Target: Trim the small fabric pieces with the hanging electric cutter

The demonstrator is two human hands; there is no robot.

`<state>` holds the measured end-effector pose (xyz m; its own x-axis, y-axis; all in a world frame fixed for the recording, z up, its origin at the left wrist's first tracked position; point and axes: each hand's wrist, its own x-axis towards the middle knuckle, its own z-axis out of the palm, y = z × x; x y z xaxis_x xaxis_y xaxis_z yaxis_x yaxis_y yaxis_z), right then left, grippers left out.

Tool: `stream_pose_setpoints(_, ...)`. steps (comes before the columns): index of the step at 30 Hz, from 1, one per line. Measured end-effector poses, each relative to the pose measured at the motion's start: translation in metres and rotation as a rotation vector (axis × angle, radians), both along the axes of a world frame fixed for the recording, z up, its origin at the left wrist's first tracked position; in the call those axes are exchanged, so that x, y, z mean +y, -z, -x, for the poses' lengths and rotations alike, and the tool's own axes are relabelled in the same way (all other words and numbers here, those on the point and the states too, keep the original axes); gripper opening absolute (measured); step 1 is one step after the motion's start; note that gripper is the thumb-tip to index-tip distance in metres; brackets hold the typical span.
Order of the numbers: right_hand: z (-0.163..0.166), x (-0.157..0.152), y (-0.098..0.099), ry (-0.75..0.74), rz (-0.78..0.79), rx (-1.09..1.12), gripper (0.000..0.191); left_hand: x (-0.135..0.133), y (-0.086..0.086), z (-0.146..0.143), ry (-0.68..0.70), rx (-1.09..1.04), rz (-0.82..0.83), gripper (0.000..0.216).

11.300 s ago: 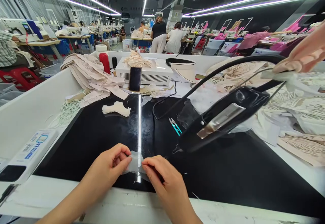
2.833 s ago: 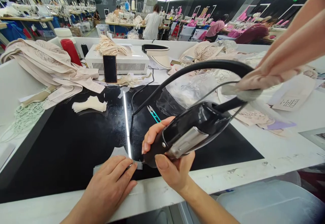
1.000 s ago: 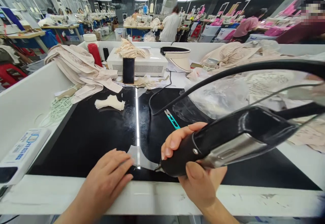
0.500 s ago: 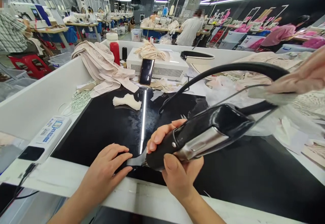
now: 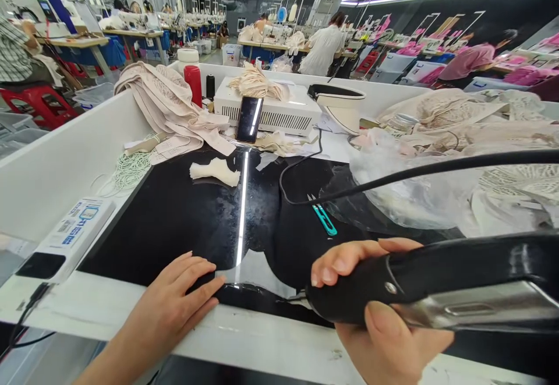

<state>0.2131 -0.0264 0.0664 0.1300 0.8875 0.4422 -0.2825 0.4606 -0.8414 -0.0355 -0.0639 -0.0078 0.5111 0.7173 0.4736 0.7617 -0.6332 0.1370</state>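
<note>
My right hand (image 5: 384, 315) is wrapped round a thick black corded hand tool (image 5: 463, 280), which looks like a hot knife with a long silver lever. Its narrow metal tip (image 5: 299, 299) points left and meets the right end of a thin pale-grey sheet piece (image 5: 257, 271) with curved edges. That piece lies flat on a glossy black board (image 5: 192, 210). At the piece's left end, my left hand (image 5: 179, 292) rests with fingers stretched out on the board, fingertips touching the piece. Turquoise thread snips (image 5: 323, 217) lie beyond the tool.
A cream fabric scrap (image 5: 216, 171) lies on the board. A black cord (image 5: 393, 180) crosses above it. Behind are a phone (image 5: 250, 120), a white vented box (image 5: 271, 111) and beige fabric (image 5: 161, 105). Plastic bags (image 5: 402, 193) lie right, a boxed device (image 5: 65, 239) left.
My right hand has moved right with the tool, its tip sliding away from my left hand and uncovering the pale piece. Another hand at the upper right, by the cord, has left view.
</note>
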Motion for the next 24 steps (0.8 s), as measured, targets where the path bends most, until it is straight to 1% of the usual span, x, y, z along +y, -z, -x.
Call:
stream_pose_setpoints(4,-0.007,-0.002,0.002,0.034,-0.010,-0.012,0.040,0.000,0.001,0.002,-0.005,0.011,0.013,0.027)
stream_pose_setpoints(12,-0.007,-0.002,0.003,0.031,-0.027,-0.018,0.039,-0.004,0.002,0.007,-0.007,0.039,0.041,0.027)
stream_pose_setpoints(16,-0.006,-0.001,0.000,0.030,-0.021,-0.008,0.039,-0.005,0.004,0.010,0.002,0.044,0.038,0.027)
stream_pose_setpoints(19,-0.004,0.000,-0.002,0.049,-0.044,0.007,0.039,-0.005,0.007,0.012,0.016,0.036,0.033,0.028)
stream_pose_setpoints(24,-0.001,0.003,0.004,0.053,-0.078,-0.017,0.038,-0.004,0.010,0.015,0.026,0.038,0.019,0.030)
